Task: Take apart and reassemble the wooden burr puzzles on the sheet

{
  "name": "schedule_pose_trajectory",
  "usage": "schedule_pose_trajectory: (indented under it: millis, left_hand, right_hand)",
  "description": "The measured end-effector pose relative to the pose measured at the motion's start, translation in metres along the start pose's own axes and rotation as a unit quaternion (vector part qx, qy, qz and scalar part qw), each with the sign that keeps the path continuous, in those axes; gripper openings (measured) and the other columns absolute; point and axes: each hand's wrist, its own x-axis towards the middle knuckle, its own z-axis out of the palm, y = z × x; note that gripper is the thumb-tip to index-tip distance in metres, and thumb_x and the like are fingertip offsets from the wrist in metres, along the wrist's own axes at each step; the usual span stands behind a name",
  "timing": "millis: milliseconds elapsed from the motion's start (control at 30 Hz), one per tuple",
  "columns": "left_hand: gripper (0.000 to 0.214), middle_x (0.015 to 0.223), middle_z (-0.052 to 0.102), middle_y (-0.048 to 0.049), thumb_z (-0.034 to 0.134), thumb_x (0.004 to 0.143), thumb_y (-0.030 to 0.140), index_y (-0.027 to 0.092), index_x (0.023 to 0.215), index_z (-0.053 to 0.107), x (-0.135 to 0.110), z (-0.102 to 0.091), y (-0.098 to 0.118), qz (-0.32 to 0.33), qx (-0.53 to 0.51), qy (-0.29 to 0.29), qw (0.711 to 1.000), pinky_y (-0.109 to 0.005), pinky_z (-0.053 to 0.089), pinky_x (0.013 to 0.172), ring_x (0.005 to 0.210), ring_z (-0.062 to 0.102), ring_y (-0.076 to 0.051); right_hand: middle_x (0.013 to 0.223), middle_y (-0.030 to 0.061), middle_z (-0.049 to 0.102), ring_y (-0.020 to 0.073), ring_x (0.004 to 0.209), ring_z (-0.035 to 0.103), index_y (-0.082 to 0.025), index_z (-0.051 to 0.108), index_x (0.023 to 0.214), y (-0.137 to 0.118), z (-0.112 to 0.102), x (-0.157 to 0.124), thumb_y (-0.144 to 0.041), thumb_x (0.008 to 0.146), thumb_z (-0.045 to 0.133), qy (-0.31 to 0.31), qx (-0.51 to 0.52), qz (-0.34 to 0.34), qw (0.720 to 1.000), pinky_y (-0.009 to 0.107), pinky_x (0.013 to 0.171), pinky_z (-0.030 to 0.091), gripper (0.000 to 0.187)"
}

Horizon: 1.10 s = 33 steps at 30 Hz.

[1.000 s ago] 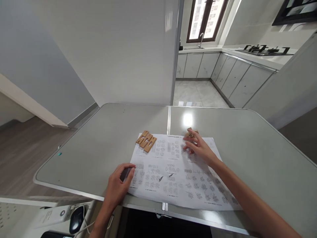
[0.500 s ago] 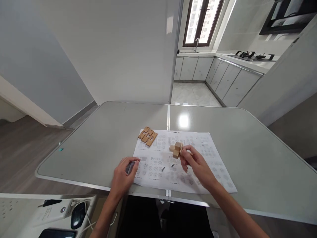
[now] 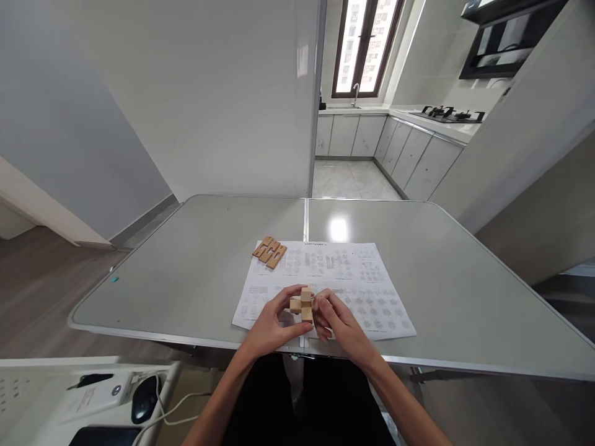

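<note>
Two bare hands meet above the near edge of the grey table (image 3: pixel 465 279), both closed on a small wooden puzzle (image 3: pixel 302 302) made of short square bars crossed through one another. The left hand (image 3: pixel 267 325) curls round its left side, thumb and fingertips pinching one projecting bar. The right hand (image 3: pixel 341 322) comes in from the other side and seems to pinch the opposite bar, though its fingertips are mostly hidden behind the wood. The puzzle is held clear of the surface, just over the front margin of a printed sheet (image 3: pixel 362 279) covered in small diagrams, which lies flat across the table's centre seam.

At the sheet's far left corner lie a few flat notched wooden pieces (image 3: pixel 269 251), side by side and touching, well apart from the hands. Below the table edge on the left sits a dark computer mouse (image 3: pixel 141 397) with its cable.

By the look of it the puzzle is light, stiff and dry, with plain unvarnished faces that should not slip. The weak point is probably the fit: bars that only interlock can slide out if squeezed along their length. The safer hold is on the ends of two opposite bars, with pressure kept toward the middle
</note>
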Motion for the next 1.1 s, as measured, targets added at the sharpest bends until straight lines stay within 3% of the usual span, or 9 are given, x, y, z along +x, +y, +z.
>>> schedule_pose_trajectory:
  millis: [133, 233, 400, 667, 900, 1100]
  left_hand:
    - [0.062, 0.132, 0.071, -0.0087, 0.083, 0.082, 0.037, 0.024, 0.137, 0.057, 0.001, 0.003, -0.009, -0.011, -0.015, 0.025, 1.000, -0.044, 0.053, 0.108, 0.122, 0.067, -0.028]
    - [0.061, 0.127, 0.072, -0.0078, 0.083, 0.082, 0.036, 0.024, 0.137, 0.057, 0.000, 0.004, -0.009, -0.016, -0.011, 0.024, 1.000, -0.044, 0.054, 0.106, 0.117, 0.069, -0.027]
    - [0.059, 0.126, 0.072, -0.0087, 0.085, 0.079, 0.037, 0.023, 0.131, 0.062, 0.001, 0.006, -0.006, -0.024, 0.012, 0.041, 0.999, -0.045, 0.053, 0.108, 0.120, 0.068, -0.028]
    - [0.057, 0.119, 0.076, -0.0083, 0.085, 0.079, 0.037, 0.022, 0.129, 0.065, 0.003, 0.006, -0.009, -0.009, 0.008, 0.033, 0.999, -0.043, 0.056, 0.102, 0.114, 0.071, -0.029]
    - [0.043, 0.114, 0.076, -0.0088, 0.081, 0.082, 0.037, 0.019, 0.117, 0.065, 0.002, 0.006, -0.011, -0.030, -0.039, 0.054, 0.997, -0.039, 0.058, 0.094, 0.104, 0.073, -0.026]
    - [0.055, 0.117, 0.074, -0.0067, 0.089, 0.075, 0.037, 0.023, 0.122, 0.063, 0.000, 0.008, -0.014, -0.005, 0.001, 0.084, 0.996, -0.037, 0.053, 0.100, 0.114, 0.069, -0.027]
  right_hand:
    - [0.063, -0.0090, 0.046, 0.0116, 0.052, 0.043, -0.025, 0.054, 0.119, 0.015, -0.005, 0.000, -0.065, 0.100, 0.055, 0.047, -0.047, -0.015, 0.998, 0.026, 0.054, 0.040, 0.044]
    - [0.068, -0.0054, 0.053, 0.0125, 0.056, 0.049, -0.022, 0.060, 0.111, 0.019, -0.007, -0.001, -0.064, 0.100, 0.056, 0.064, -0.071, -0.024, 0.995, 0.028, 0.059, 0.043, 0.043]
    - [0.071, -0.0034, 0.054, 0.0143, 0.060, 0.050, -0.022, 0.062, 0.102, 0.018, -0.005, -0.004, -0.064, 0.101, 0.054, 0.069, -0.083, -0.032, 0.994, 0.030, 0.062, 0.045, 0.042]
    - [0.085, 0.0012, 0.060, 0.0187, 0.076, 0.058, -0.024, 0.060, 0.109, 0.025, -0.007, -0.010, -0.056, 0.106, 0.049, 0.094, -0.166, -0.053, 0.980, 0.031, 0.072, 0.049, 0.034]
    - [0.115, 0.0069, 0.068, 0.0231, 0.106, 0.066, -0.027, 0.057, 0.122, 0.028, -0.005, -0.013, -0.043, 0.105, 0.054, 0.073, -0.208, -0.075, 0.973, 0.037, 0.096, 0.052, 0.023]
    - [0.116, 0.0079, 0.071, 0.0243, 0.104, 0.068, -0.025, 0.060, 0.121, 0.026, -0.004, -0.008, -0.036, 0.104, 0.051, 0.071, -0.243, -0.068, 0.965, 0.038, 0.096, 0.052, 0.021]
